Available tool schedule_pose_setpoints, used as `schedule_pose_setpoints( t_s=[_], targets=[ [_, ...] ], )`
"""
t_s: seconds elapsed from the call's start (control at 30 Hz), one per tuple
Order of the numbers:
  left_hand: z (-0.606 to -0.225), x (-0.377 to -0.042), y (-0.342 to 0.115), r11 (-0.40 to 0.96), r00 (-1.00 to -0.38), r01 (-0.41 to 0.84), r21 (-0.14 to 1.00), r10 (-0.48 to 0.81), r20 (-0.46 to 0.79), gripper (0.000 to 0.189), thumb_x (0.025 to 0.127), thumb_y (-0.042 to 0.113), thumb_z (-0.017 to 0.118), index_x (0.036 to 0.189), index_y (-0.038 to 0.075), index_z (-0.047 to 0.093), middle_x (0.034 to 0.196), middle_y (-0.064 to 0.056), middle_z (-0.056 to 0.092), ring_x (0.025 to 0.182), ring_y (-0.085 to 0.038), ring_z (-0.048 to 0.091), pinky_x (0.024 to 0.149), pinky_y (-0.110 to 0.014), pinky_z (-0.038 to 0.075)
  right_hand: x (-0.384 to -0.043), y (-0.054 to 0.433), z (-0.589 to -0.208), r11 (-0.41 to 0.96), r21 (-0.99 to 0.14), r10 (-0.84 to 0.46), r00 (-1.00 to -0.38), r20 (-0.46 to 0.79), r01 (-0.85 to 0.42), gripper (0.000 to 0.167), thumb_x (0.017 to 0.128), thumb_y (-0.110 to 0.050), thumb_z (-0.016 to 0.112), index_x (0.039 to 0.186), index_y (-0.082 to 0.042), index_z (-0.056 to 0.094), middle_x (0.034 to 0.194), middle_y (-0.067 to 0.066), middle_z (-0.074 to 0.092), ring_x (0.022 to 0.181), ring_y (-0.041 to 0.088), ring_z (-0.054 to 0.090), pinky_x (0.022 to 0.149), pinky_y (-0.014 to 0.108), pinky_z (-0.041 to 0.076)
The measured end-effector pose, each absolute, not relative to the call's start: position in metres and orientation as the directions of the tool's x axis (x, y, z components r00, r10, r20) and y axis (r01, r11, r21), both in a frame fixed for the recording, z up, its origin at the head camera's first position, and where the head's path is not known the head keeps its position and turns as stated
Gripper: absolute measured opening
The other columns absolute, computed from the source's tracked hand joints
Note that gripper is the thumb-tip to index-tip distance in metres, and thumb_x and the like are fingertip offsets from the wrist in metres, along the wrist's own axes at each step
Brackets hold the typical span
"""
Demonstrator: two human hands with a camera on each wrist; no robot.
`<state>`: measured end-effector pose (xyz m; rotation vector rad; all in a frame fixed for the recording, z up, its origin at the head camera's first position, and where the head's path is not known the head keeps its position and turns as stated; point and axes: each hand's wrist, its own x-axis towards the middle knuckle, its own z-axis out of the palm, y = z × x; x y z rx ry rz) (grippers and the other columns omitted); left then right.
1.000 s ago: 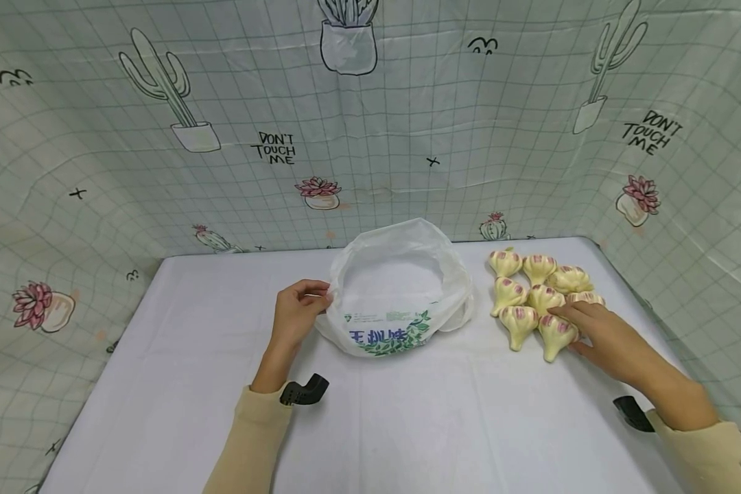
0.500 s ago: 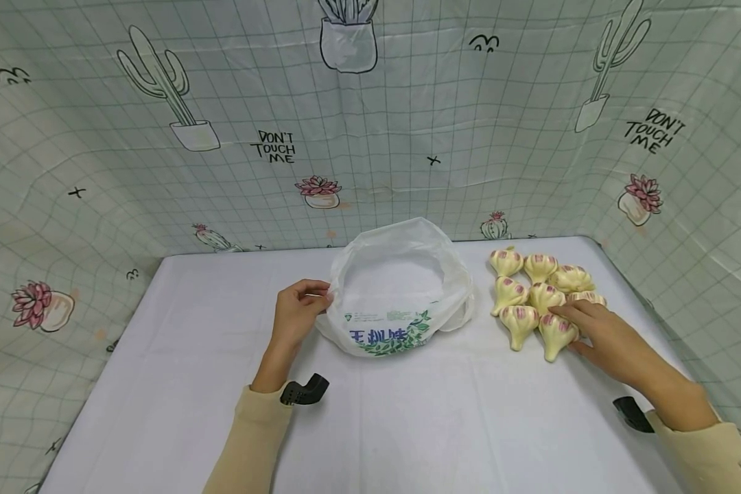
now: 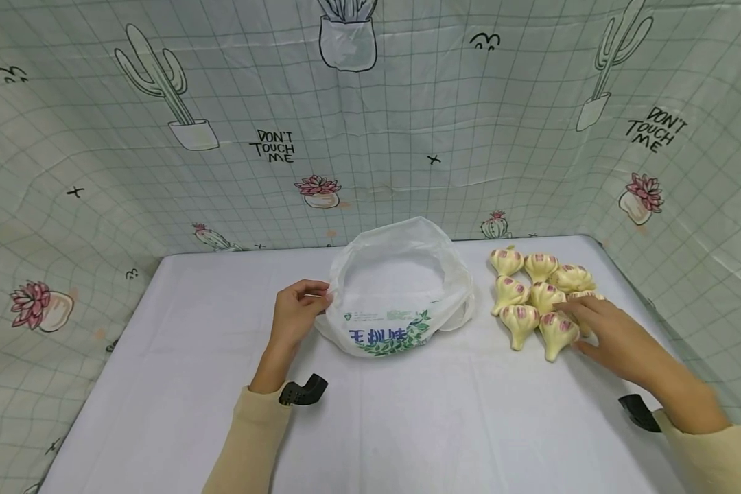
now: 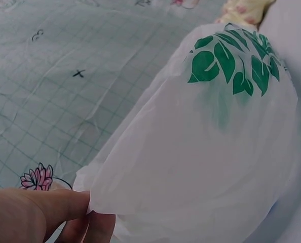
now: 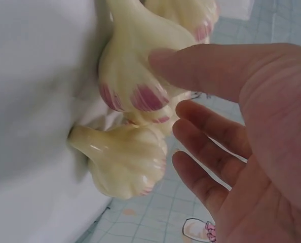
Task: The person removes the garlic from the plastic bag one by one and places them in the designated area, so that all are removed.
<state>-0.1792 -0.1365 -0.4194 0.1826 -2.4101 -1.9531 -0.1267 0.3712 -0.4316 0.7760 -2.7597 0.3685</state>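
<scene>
In the head view my left hand pinches the left rim of a white plastic bag between thumb and fingers. The bag stands with its mouth wide and bears blue lettering and green leaves. The left wrist view shows the thumb and fingertips on the thin film. My right hand hovers at the right of several cream garlic bulbs with purple marks, its fingers apart and loosely bent. Nearest to it is the front bulb. In the right wrist view the thumb overlaps a garlic bulb; another bulb is partly hidden behind the hand.
The garlic bulbs sit close together in rough rows on a white-covered table, right of the bag. Behind and beside the table hangs a gridded cloth with cactus prints. Each wrist wears a black camera mount.
My right hand has shifted slightly to the right, away from the front garlic bulb. My left hand keeps its pinch on the bag, and the bulbs stay in place.
</scene>
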Motion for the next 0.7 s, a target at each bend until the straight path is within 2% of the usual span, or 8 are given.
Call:
schedule_pose_setpoints(
  t_s=[0.1,0.23,0.7],
  targets=[
    [-0.419,-0.179,-0.137,0.210,-0.993,-0.068,0.975,-0.111,-0.045,0.019,0.097,-0.004,0.072,0.116,-0.007,0.072,0.109,-0.016,0.069,0.085,-0.008,0.067,0.074,-0.016,0.059,-0.127,0.373,-0.431,0.824,-0.162,-0.472,-0.816,0.334,-0.542,0.068,0.065,0.009,0.092,0.126,0.002,0.065,0.119,0.024,0.066,0.104,0.048,0.063,0.084,0.063,0.052],
    [-0.420,-0.178,-0.139,0.212,-0.993,-0.073,0.975,-0.107,-0.051,0.020,0.097,-0.003,0.072,0.117,-0.007,0.072,0.110,-0.017,0.069,0.085,-0.008,0.067,0.074,-0.017,0.060,-0.128,0.375,-0.430,0.828,-0.170,-0.453,-0.816,0.359,-0.534,0.063,0.068,0.006,0.091,0.125,0.005,0.065,0.118,0.025,0.067,0.104,0.047,0.063,0.084,0.061,0.051],
    [-0.416,-0.176,-0.150,0.154,-0.996,-0.049,0.987,-0.076,-0.038,0.019,0.100,0.000,0.069,0.118,-0.009,0.070,0.110,-0.017,0.068,0.081,-0.006,0.068,0.077,-0.018,0.060,-0.130,0.381,-0.424,0.859,-0.202,-0.367,-0.842,0.396,-0.470,0.063,0.071,0.007,0.088,0.128,0.005,0.061,0.118,0.030,0.066,0.106,0.052,0.060,0.085,0.065,0.047]
  ],
)
